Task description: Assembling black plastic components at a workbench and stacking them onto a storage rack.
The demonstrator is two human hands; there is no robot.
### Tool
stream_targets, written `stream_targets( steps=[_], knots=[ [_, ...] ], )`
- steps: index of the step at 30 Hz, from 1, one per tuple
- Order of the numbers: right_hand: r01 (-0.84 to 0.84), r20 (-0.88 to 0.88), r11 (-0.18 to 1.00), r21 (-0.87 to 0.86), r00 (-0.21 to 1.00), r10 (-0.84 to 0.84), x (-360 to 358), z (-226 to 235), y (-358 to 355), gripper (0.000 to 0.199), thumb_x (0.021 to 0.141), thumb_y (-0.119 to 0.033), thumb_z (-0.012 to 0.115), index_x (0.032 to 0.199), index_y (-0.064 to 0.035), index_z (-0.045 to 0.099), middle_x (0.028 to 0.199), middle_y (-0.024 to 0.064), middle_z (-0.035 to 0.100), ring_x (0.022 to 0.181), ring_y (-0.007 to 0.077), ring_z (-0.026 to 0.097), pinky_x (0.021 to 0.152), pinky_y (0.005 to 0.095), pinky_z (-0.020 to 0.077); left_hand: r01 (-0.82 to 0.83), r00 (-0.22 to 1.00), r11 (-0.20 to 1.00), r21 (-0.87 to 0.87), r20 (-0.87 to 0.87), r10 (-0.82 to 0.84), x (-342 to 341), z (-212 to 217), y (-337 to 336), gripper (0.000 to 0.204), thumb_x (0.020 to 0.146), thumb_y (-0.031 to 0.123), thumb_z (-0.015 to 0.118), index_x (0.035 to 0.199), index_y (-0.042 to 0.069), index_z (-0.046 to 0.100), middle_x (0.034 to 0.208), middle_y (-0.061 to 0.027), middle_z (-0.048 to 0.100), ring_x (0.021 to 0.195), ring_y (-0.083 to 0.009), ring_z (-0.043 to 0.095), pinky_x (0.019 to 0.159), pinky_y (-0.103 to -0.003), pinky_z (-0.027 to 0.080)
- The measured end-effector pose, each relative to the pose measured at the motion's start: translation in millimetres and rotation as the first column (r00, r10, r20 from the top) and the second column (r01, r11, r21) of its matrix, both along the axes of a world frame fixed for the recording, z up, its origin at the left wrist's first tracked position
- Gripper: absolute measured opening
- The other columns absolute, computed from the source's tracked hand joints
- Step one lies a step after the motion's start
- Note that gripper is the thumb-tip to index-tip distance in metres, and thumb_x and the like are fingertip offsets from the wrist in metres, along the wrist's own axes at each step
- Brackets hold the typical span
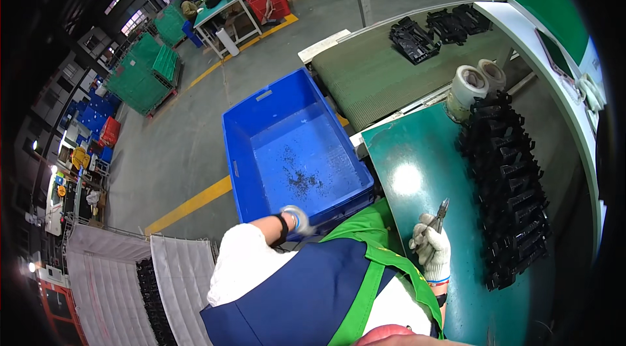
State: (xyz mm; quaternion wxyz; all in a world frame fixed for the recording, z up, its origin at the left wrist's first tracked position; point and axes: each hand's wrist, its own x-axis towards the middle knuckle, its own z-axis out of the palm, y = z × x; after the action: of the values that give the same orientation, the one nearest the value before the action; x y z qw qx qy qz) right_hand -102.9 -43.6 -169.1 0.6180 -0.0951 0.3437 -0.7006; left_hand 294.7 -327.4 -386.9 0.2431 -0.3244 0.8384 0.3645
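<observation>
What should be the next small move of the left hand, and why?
Probably bring the left hand from the near edge of the blue bin to the row of black parts on the green table and steady one: the right hand holds pliers beside that row, while no part shows in the blurred left hand.

Gap between pliers and black parts

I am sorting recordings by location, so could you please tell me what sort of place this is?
Most likely a factory workshop: black parts lie in a row on the green table, more sit on what looks like a conveyor, and yellow lines mark the floor.
</observation>
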Motion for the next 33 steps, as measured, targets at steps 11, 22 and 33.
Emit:
stream_targets(
  steps=[11, 22, 33],
  knots=[
    [-0.205, -0.236, 0.979, -0.004, 0.951, 0.198, 9, 37, -11, 0.057, 0.079, -0.016, 0.082, 0.126, 0.0028, 0.056, 0.095, 0.0085, 0.067, 0.080, 0.0164, 0.065, 0.072, 0.0297, 0.0536, -0.062, 0.788, 0.962, 0.267, -0.578, 0.211, -194, 209, 72, 0.064, 0.104, 0.064, 0.045, 0.115, 0.008, 0.074, 0.098, -0.0109, 0.077, 0.087, -0.0262, 0.073, 0.081, -0.041, 0.057],
    [-0.492, -0.445, 0.868, -0.065, 0.793, 0.416, -12, 53, 7, 0.040, 0.080, -0.008, 0.071, 0.118, 0.0041, 0.062, 0.093, 0.0105, 0.069, 0.083, 0.0175, 0.064, 0.076, 0.0292, 0.0521, 0.160, 0.930, 0.215, 0.963, -0.220, 0.293, -217, 286, 144, 0.080, 0.108, 0.064, 0.040, 0.126, -0.010, 0.066, 0.105, -0.0112, 0.072, 0.091, -0.0188, 0.068, 0.088, -0.033, 0.056],
    [-0.101, -0.378, 0.978, -0.182, 0.926, 0.025, 13, 42, 20, 0.039, 0.077, -0.005, 0.070, 0.113, 0.0027, 0.060, 0.092, 0.0123, 0.068, 0.072, 0.0192, 0.062, 0.065, 0.0311, 0.0518, -0.063, 0.881, 0.271, 0.961, -0.074, 0.468, -230, 231, 130, 0.077, 0.103, 0.065, 0.051, 0.149, 0.003, 0.052, 0.105, -0.0076, 0.070, 0.088, -0.0164, 0.066, 0.083, -0.031, 0.055]
  ],
)
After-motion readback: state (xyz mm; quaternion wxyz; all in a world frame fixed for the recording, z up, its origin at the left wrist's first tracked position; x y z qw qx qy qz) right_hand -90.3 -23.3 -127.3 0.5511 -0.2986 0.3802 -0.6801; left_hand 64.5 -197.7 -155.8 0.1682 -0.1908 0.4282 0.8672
